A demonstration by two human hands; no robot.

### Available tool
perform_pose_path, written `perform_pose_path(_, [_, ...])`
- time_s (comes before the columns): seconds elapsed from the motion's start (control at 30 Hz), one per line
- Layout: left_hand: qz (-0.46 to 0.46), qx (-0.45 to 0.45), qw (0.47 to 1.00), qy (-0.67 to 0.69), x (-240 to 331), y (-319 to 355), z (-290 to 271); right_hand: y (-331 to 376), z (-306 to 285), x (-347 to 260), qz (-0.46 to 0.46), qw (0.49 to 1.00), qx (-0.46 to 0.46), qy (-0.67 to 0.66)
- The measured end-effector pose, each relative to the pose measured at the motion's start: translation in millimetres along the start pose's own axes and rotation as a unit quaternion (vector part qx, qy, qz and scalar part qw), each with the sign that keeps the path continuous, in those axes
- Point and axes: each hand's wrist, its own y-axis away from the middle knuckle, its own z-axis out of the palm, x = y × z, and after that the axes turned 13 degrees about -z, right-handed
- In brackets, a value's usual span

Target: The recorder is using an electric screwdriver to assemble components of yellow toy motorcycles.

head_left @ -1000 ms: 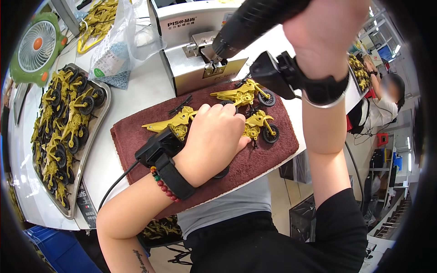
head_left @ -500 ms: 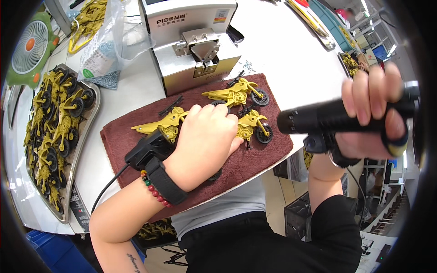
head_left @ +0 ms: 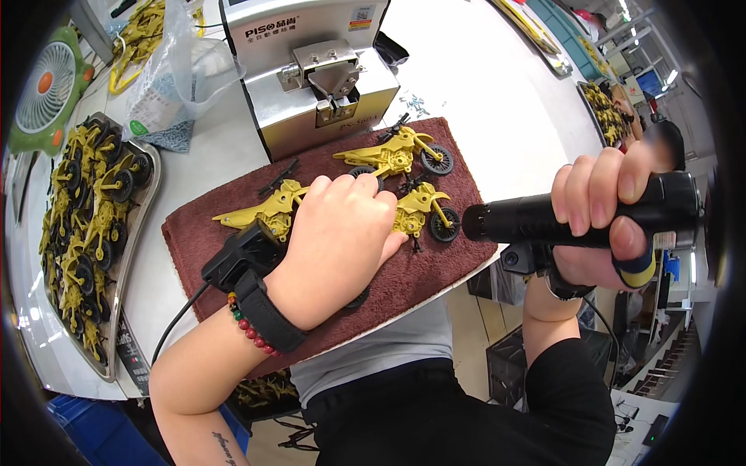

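My left hand (head_left: 342, 241) curls over a yellow toy motorcycle (head_left: 420, 208) on a brown towel (head_left: 412, 272). Its front wheel and fork stick out to the right of my fingers; the fingertips and the rest of that toy are mostly hidden. Two more toy motorcycles lie close by: one at the far side (head_left: 398, 155), one left of the hand (head_left: 268, 211). Above the right edge of the towel, my right hand (head_left: 606, 194) grips a black electric screwdriver (head_left: 517, 223) held nearly level. The tool's front end points left, near the front wheel.
A silver screw feeder (head_left: 326, 124) stands behind the towel, with loose screws (head_left: 413, 102) beside it. On the left are a metal tray (head_left: 148, 210) heaped with toy motorcycles, a plastic bag of screws (head_left: 167, 116) and a green fan (head_left: 50, 89). A cable (head_left: 175, 330) runs from my left wrist.
My right hand and the screwdriver have come slightly left and are less blurred. The left hand stays on the same toy motorcycle; the whole view has shifted a little.
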Motion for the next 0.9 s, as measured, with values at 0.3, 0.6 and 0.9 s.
perform_pose_path(0.3, [-0.006, -0.004, 1.0, 0.009, -0.8, -0.2, -0.4, -1.5, 5.3, 5.6, -0.012, 0.999, 0.032, -0.002])
perform_pose_path(0.6, [-0.013, -0.005, 1.0, -0.003, -1.0, 0.5, 0.7, -0.4, 8.5, 9.2, -0.01, 1.0, -0.01, 0.0])
perform_pose_path(0.9, [-0.015, -0.023, 1.0, -0.008, 2.3, -1.8, -1.5, -46.7, -31.7, 10.5, -0.015, 0.96, -0.223, -0.169])
